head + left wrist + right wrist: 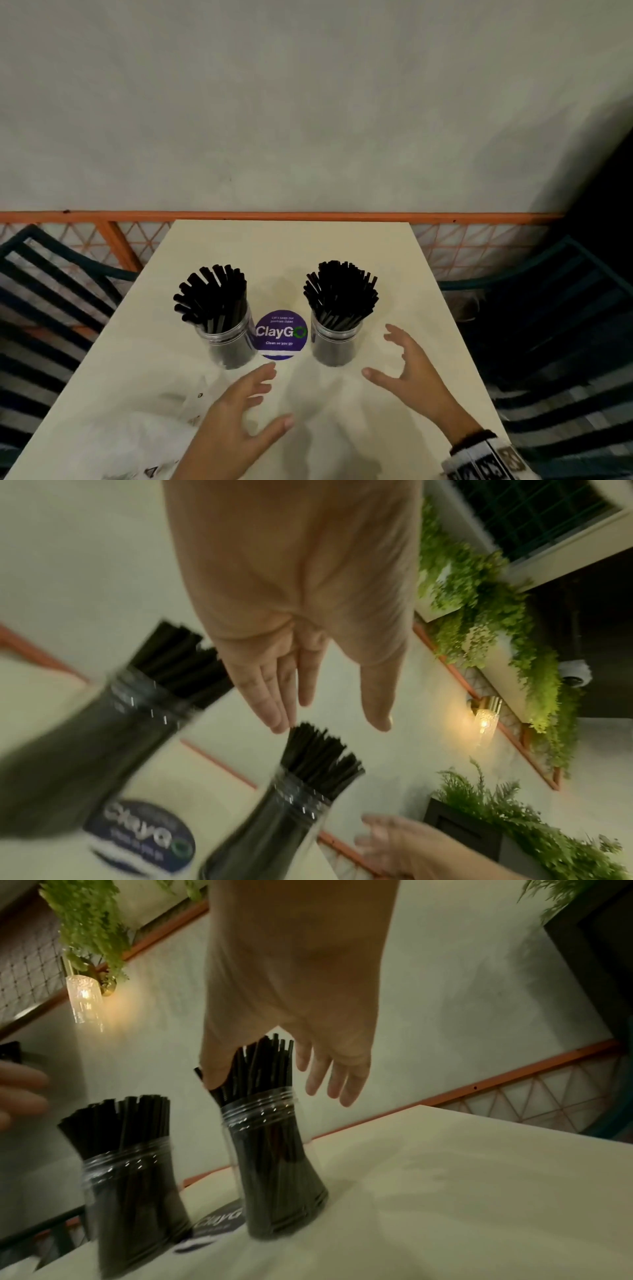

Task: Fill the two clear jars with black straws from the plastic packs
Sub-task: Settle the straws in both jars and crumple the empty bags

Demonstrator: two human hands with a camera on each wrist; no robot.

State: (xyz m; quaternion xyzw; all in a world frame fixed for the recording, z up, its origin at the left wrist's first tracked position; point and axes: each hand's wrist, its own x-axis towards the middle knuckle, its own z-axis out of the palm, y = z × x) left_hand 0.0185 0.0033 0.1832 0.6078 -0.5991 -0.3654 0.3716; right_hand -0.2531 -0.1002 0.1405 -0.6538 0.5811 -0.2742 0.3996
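Hovering with fingers spread and holding nothing: left hand (239,404) and right hand (411,366), just short of two jars (337,346) standing on tabletop (394,260), packed with straws (342,291); looking light, slippery, best gripped round the body.

Both the left hand (239,407) and the right hand (409,371) hover palm-down with fingers spread and relaxed, holding nothing.

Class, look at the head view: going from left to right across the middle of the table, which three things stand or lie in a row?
left jar of black straws → round purple ClayGo sticker → right jar of black straws
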